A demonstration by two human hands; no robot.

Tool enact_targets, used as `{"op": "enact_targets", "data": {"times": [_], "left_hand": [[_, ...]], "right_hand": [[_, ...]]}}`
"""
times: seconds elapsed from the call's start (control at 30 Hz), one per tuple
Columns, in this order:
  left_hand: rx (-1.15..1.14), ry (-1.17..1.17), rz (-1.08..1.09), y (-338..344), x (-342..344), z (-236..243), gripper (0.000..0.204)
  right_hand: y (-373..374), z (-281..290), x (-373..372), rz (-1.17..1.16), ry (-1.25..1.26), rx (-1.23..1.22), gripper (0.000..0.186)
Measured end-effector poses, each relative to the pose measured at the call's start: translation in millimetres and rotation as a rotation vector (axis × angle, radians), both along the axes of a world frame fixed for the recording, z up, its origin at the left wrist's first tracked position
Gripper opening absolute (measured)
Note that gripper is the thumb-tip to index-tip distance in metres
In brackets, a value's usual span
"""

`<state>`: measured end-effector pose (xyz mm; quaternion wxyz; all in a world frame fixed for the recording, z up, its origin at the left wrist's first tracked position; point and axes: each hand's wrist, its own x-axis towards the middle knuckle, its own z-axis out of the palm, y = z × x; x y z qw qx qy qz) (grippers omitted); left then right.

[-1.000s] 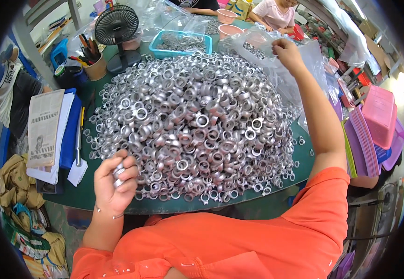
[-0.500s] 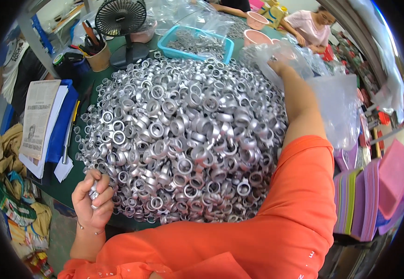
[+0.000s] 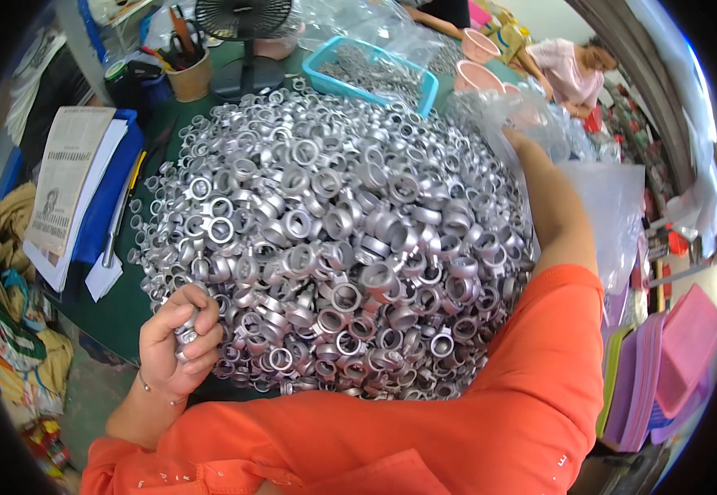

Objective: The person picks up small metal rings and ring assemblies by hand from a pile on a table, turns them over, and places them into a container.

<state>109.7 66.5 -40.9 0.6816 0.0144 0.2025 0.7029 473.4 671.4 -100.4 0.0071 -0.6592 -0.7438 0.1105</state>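
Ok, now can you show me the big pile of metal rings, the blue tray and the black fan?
Pile of metal rings [image 3: 333, 227]: head view, on rings near its middle.
Blue tray [image 3: 333, 84]: head view, on its near side wall.
Black fan [image 3: 243, 16]: head view, on its round grille.

A green table [image 3: 103, 318] carried a broad heap of silvery metal rings [image 3: 342, 235]. Behind the heap sat a light-blue basket [image 3: 428, 97]. Behind the heap's left part stood a black fan [image 3: 248, 76] and a brown cup [image 3: 190, 82]; left of the heap stood a blue file holder [image 3: 109, 194].
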Motion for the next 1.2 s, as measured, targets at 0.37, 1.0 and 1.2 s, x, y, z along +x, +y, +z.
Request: {"op": "enact_targets", "data": {"times": [0.37,1.0,1.2], "left_hand": [[0.029,0.110,-0.065,0,6,-1,0.013],[0.057,0.168,-0.024,-18,-14,4,0.016],[0.121,0.249,0.402,-89,-76,-14,0.014]], "right_hand": [[3,-6,-8,-0.211,0.038,0.267,0.049],[-56,-72,-57,0.158,0.029,0.340,0.041],[-68,-69,-52,0.142,0.065,0.344,0.039]]}}
